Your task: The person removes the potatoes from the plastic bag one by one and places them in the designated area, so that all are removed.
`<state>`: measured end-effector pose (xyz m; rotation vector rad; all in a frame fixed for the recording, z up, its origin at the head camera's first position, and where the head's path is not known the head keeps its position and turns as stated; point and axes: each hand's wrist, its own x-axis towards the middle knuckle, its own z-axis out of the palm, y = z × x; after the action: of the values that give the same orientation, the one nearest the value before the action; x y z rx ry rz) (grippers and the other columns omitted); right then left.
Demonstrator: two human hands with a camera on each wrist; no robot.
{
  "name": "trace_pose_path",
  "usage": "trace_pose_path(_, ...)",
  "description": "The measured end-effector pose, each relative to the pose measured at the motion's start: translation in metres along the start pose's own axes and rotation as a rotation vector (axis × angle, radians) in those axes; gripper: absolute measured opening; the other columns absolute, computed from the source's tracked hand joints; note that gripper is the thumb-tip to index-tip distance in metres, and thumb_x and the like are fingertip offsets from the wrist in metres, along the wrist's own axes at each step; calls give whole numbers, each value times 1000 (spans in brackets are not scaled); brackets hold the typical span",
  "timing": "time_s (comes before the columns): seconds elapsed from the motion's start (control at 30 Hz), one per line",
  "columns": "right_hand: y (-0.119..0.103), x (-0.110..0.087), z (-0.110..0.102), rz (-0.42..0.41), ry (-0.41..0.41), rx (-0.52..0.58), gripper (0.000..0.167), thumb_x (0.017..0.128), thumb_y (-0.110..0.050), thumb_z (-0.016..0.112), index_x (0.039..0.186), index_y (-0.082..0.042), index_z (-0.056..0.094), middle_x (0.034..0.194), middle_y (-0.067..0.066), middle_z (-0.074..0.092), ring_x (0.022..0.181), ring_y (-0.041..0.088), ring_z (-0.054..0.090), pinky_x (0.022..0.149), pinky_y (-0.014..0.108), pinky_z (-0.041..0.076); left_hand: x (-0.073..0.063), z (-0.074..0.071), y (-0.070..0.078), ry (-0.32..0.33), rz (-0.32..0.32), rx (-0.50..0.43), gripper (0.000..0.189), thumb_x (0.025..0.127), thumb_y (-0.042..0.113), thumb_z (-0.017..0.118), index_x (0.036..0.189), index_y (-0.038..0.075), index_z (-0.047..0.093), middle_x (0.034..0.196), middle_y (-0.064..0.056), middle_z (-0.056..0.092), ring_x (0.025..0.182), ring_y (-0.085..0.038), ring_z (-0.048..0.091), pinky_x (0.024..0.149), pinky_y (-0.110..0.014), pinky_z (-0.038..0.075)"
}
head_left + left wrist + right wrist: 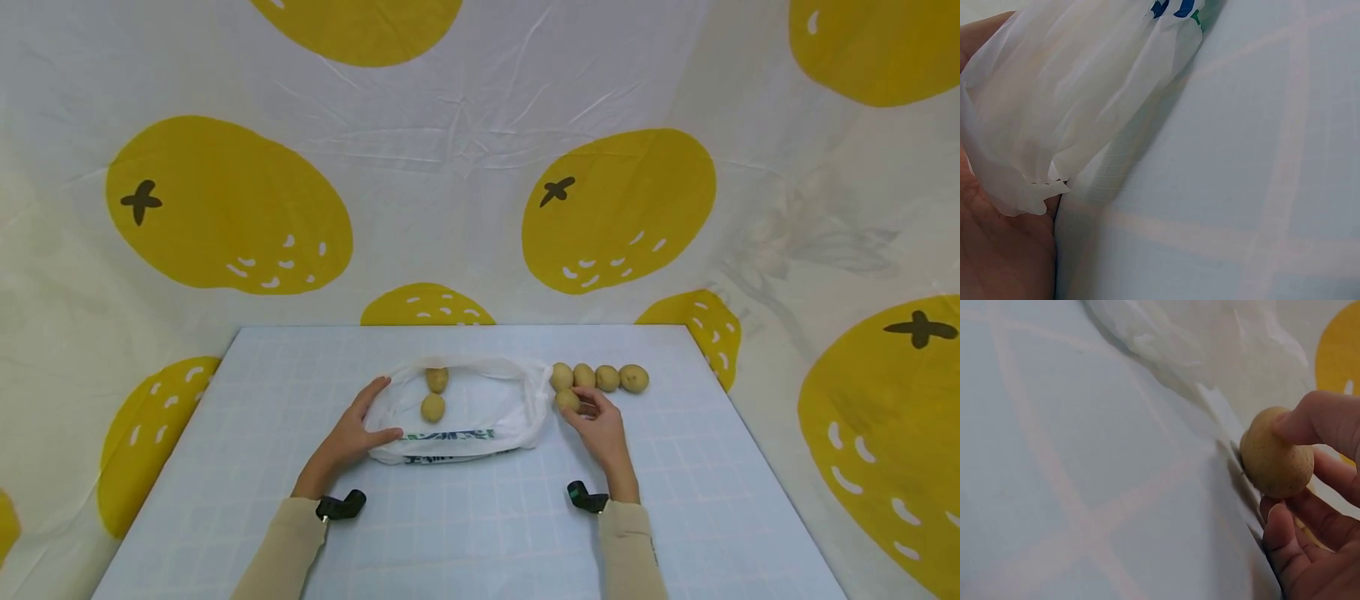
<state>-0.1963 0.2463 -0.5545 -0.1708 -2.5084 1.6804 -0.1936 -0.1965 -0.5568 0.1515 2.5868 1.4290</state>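
Observation:
A white plastic bag (pixel 528 408) lies on the table with its mouth spread wide, blue and green print along its front. Inside it are two potatoes, one (pixel 432 407) in front of the other (pixel 437 380). My left hand (pixel 351 429) holds the bag's left end, thumb at the front rim and fingers along the side; in the left wrist view the white plastic (pixel 1079 94) hides most of the fingers. Just right of the bag, my right hand (pixel 600 423) pinches a potato (pixel 1277 453) between thumb and fingertips.
Several potatoes stand in a row behind my right hand, the outermost (pixel 633 378) at the right and the nearest (pixel 562 377) close against the bag. A pale checked cloth covers the table (pixel 465 533). Behind it hangs a white curtain (pixel 450 217) with yellow fruit prints.

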Motion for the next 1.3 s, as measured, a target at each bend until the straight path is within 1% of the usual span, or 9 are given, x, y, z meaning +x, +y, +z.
trace_pose_path(0.27, 3, 4, -1, 19, -19, -28, 43, 91, -20, 80, 130, -8, 66, 133, 12, 66, 113, 28, 66, 87, 17, 49, 0, 0, 1, 9, 17, -7, 105, 84, 36, 85, 165, 21, 21, 174, -12, 12, 160, -40, 8, 125, -67, 8)
trace_pose_path(0.43, 1, 5, 1, 43, -15, -35, 43, 91, -19, 79, 130, -8, 66, 134, 13, 66, 112, 28, 65, 87, 18, 49, 0, 0, 0, 16, 29, 0, 105, 84, 35, 85, 165, 19, 22, 173, -14, 14, 159, -42, 9, 125, -67, 9)
trace_pose_path(0.73, 1, 6, 4, 26, 5, -55, 42, 91, -15, 78, 130, -5, 66, 130, 17, 67, 110, 28, 65, 83, 14, 48, 0, 0, 1, 17, 16, -10, 104, 84, 35, 85, 165, 19, 22, 173, -14, 13, 160, -41, 9, 126, -67, 8)
trace_pose_path(0.97, 1, 6, 4, 28, -7, -42, 43, 92, -17, 78, 131, -6, 65, 132, 16, 67, 114, 31, 64, 82, 15, 48, -1, 0, 1, 20, 26, -1, 104, 84, 33, 85, 165, 17, 22, 173, -15, 14, 159, -41, 9, 125, -67, 8)
trace_pose_path(1.3, 0, 4, 5, 23, -9, -74, 44, 91, -18, 79, 132, -7, 64, 130, 15, 68, 112, 28, 65, 82, 16, 49, -1, -1, 3, 12, -4, -6, 103, 85, 37, 84, 165, 21, 21, 174, -12, 12, 160, -40, 8, 125, -68, 8)
